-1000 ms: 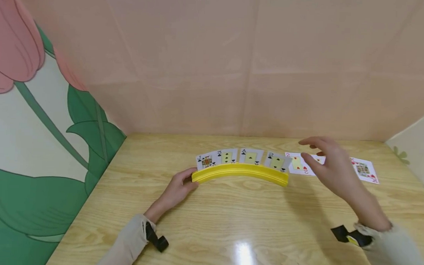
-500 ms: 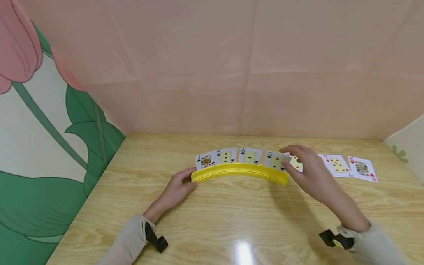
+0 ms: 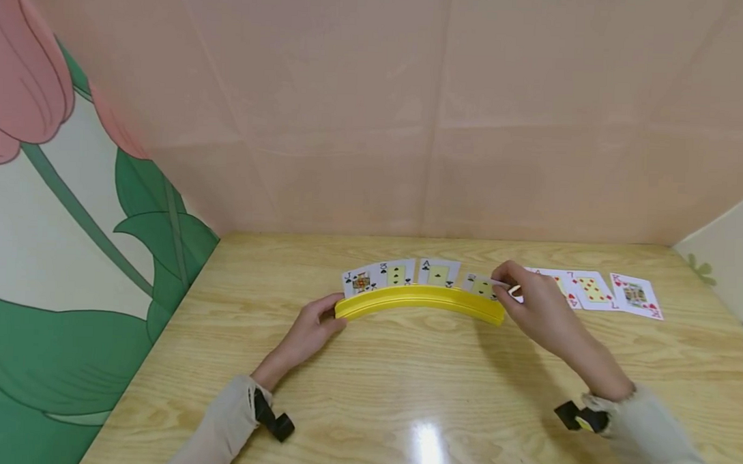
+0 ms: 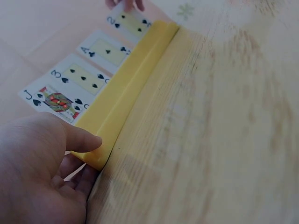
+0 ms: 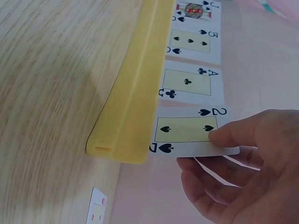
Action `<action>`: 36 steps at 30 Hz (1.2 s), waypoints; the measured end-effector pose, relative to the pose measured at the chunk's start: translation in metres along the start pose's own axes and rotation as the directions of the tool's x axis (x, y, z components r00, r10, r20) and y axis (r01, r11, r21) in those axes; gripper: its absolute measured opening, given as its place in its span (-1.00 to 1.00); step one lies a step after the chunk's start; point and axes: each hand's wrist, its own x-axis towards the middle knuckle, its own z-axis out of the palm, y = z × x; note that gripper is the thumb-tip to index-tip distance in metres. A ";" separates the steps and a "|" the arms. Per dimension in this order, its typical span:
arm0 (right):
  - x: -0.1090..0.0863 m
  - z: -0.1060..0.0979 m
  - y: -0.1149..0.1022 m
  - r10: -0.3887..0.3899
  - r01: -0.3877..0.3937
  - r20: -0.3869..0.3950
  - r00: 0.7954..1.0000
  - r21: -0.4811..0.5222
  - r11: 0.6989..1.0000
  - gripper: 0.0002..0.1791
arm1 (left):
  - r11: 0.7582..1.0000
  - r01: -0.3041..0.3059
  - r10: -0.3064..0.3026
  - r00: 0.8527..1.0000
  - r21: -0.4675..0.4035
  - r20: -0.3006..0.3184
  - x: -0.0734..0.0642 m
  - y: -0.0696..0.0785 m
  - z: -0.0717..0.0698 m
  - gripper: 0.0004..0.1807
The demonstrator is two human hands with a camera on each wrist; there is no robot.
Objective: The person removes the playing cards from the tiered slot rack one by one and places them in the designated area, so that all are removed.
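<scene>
A curved yellow playing-card holder (image 3: 418, 296) stands on the wooden table. My left hand (image 3: 309, 329) grips its left end, thumb on the front face and fingers behind. In its slot stand a jack of spades (image 3: 360, 282), a three of spades (image 3: 397, 275), an ace of clubs (image 3: 439, 272) and, at the right end, a two of spades (image 5: 187, 129). My right hand (image 3: 543, 310) pinches that two by its upper outer corner, thumb in front and fingers behind. The card's lower edge is at the holder, and it leans back in the head view.
Right of the holder, face-up cards lie in a row: a heart card (image 3: 569, 293) partly behind my right hand, a seven of diamonds (image 3: 591, 289) and a king of hearts (image 3: 636, 296). A pink covered wall (image 3: 374, 157) rises behind the table.
My right hand has moved left from above the loose cards to the two of spades and now pinches it. The two has tipped back. My left hand has stayed on the holder.
</scene>
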 end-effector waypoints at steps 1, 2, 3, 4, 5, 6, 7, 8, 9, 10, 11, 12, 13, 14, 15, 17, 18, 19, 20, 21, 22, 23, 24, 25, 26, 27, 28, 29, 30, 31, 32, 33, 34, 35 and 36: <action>0.000 0.000 0.001 0.001 -0.001 0.004 1.000 0.002 1.000 -0.93 | 1.000 -0.006 0.006 1.000 0.000 0.000 0.000 0.000 0.000 -0.56; 0.000 0.000 0.001 0.002 -0.002 0.008 1.000 0.003 1.000 -0.92 | 1.000 -0.004 0.004 1.000 -0.001 0.000 0.000 0.000 0.000 -0.56; 0.000 0.001 0.002 0.004 -0.004 0.012 1.000 0.003 1.000 -0.92 | 1.000 -0.008 0.008 1.000 0.001 0.000 0.000 0.000 0.000 -0.55; 0.000 0.001 0.002 0.006 -0.006 0.013 1.000 -0.001 1.000 -0.91 | 1.000 -0.009 0.009 1.000 0.001 0.000 0.000 0.000 0.000 -0.55; 0.000 0.000 0.002 0.007 -0.007 0.011 1.000 -0.007 1.000 -0.90 | 1.000 -0.008 0.008 1.000 0.000 0.001 0.000 0.000 0.000 -0.55; 0.000 0.000 0.002 0.009 -0.009 0.010 1.000 -0.012 1.000 -0.89 | 1.000 -0.008 0.008 1.000 0.001 0.001 -0.001 0.000 0.000 -0.55; 0.000 -0.001 0.002 0.010 -0.010 0.006 1.000 -0.017 1.000 -0.89 | 1.000 -0.009 0.009 1.000 0.002 0.001 -0.001 0.001 0.000 -0.55; 0.000 -0.002 0.001 0.011 -0.011 0.002 1.000 -0.021 1.000 -0.88 | 1.000 -0.004 0.004 1.000 0.001 0.001 -0.001 0.001 0.000 -0.55; 0.000 -0.003 0.001 0.011 -0.011 -0.004 1.000 -0.025 1.000 -0.88 | 1.000 -0.001 0.001 1.000 -0.001 0.001 -0.001 0.001 0.000 -0.55; 0.000 -0.004 0.001 0.008 -0.009 -0.011 1.000 -0.027 1.000 -0.89 | 1.000 0.003 -0.003 1.000 -0.003 0.002 -0.001 0.001 0.001 -0.56; 0.000 -0.005 0.000 0.003 -0.004 -0.019 1.000 -0.031 1.000 -0.89 | 1.000 0.007 -0.007 1.000 -0.004 0.002 -0.001 0.001 0.001 -0.56; 0.001 -0.006 0.000 -0.003 0.002 -0.025 1.000 -0.032 0.999 -0.89 | 1.000 0.010 -0.010 1.000 -0.003 -0.001 -0.001 0.001 0.001 -0.56; 0.001 -0.008 -0.001 -0.009 0.008 -0.033 0.999 -0.033 0.999 -0.89 | 1.000 0.015 -0.015 1.000 -0.002 -0.004 -0.002 0.001 0.000 -0.56; 0.001 -0.009 -0.002 -0.015 0.014 -0.043 0.999 -0.036 0.999 -0.90 | 1.000 0.023 -0.023 1.000 -0.003 -0.005 -0.002 0.001 0.000 -0.56; 0.001 -0.011 -0.003 -0.023 0.021 -0.056 0.998 -0.038 0.999 -0.90 | 1.000 0.020 -0.020 1.000 -0.003 -0.006 -0.002 0.001 0.000 -0.56; 0.001 -0.015 -0.005 -0.039 0.036 -0.088 0.995 -0.040 0.999 -0.88 | 1.000 0.024 -0.024 1.000 0.000 -0.009 -0.002 0.002 -0.001 -0.56; 0.000 -0.017 -0.006 -0.044 0.041 -0.103 0.994 -0.036 0.999 -0.87 | 1.000 0.023 -0.023 1.000 0.003 -0.010 -0.002 0.002 -0.001 -0.56; 0.000 -0.018 -0.007 -0.050 0.046 -0.118 0.992 -0.035 0.998 -0.86 | 1.000 0.022 -0.022 1.000 0.003 -0.008 -0.002 0.002 -0.001 -0.56; -0.001 -0.020 -0.008 -0.054 0.050 -0.130 0.990 -0.034 0.998 -0.86 | 1.000 0.019 -0.019 1.000 0.004 -0.006 -0.001 0.002 -0.001 -0.56; -0.002 -0.021 -0.009 -0.061 0.057 -0.140 0.988 -0.033 0.998 -0.84 | 1.000 0.017 -0.017 1.000 0.004 -0.003 -0.001 0.002 -0.001 -0.56; -0.002 -0.022 -0.011 -0.067 0.062 -0.148 0.987 -0.035 0.997 -0.83 | 1.000 0.021 -0.021 1.000 0.006 -0.003 -0.001 0.002 -0.001 -0.56; -0.003 -0.022 -0.012 -0.074 0.069 -0.151 0.986 -0.037 0.997 -0.82 | 1.000 0.014 -0.014 1.000 0.005 -0.001 -0.001 0.002 0.000 -0.56; -0.004 -0.022 -0.013 -0.078 0.073 -0.153 0.985 -0.040 0.997 -0.81 | 1.000 0.012 -0.012 1.000 0.003 0.000 -0.001 0.002 0.000 -0.56; -0.004 -0.022 -0.014 -0.088 0.082 -0.156 0.984 -0.043 0.996 -0.80 | 1.000 0.012 -0.012 1.000 0.001 0.000 -0.001 0.002 0.000 -0.56; -0.005 -0.022 -0.015 -0.099 0.093 -0.161 0.982 -0.045 0.995 -0.80 | 1.000 0.011 -0.011 1.000 -0.001 0.001 -0.001 0.001 0.000 -0.56; -0.006 -0.022 -0.016 -0.112 0.106 -0.167 0.979 -0.048 0.993 -0.79 | 1.000 0.011 -0.011 1.000 -0.006 0.001 -0.001 0.001 0.001 -0.56; -0.006 -0.022 -0.016 -0.122 0.115 -0.173 0.977 -0.050 0.992 -0.79 | 1.000 0.009 -0.009 1.000 -0.008 0.000 -0.001 0.001 0.001 -0.56; -0.007 -0.023 -0.017 -0.130 0.122 -0.178 0.975 -0.055 0.991 -0.78 | 1.000 0.008 -0.008 1.000 -0.011 0.000 -0.001 0.000 0.001 -0.56; -0.008 -0.023 -0.017 -0.137 0.128 -0.183 0.974 -0.061 0.990 -0.78 | 1.000 0.014 -0.014 1.000 -0.011 -0.001 -0.001 0.000 0.001 -0.56; -0.008 -0.024 -0.017 -0.145 0.134 -0.187 0.972 -0.067 0.989 -0.78 | 1.000 0.014 -0.014 1.000 -0.010 -0.001 -0.001 0.000 0.001 -0.56; -0.009 -0.025 -0.017 -0.153 0.141 -0.191 0.970 -0.074 0.987 -0.77 | 1.000 0.015 -0.015 1.000 -0.010 -0.001 0.000 0.000 0.000 -0.56; -0.010 -0.027 -0.017 -0.156 0.142 -0.194 0.969 -0.081 0.987 -0.76 | 1.000 0.014 -0.014 1.000 -0.008 -0.002 0.000 0.000 0.000 -0.57; -0.010 -0.028 -0.018 -0.157 0.142 -0.196 0.968 -0.088 0.986 -0.76 | 1.000 0.007 -0.007 1.000 -0.003 -0.002 0.000 -0.001 0.000 -0.56; -0.011 -0.030 -0.018 -0.159 0.142 -0.199 0.967 -0.099 0.985 -0.76 | 1.000 0.006 -0.006 1.000 -0.001 -0.002 0.000 -0.001 0.000 -0.56; -0.011 -0.032 -0.018 -0.163 0.144 -0.200 0.966 -0.105 0.984 -0.75 | 1.000 0.003 -0.003 1.000 0.002 -0.001 0.000 -0.001 0.000 -0.56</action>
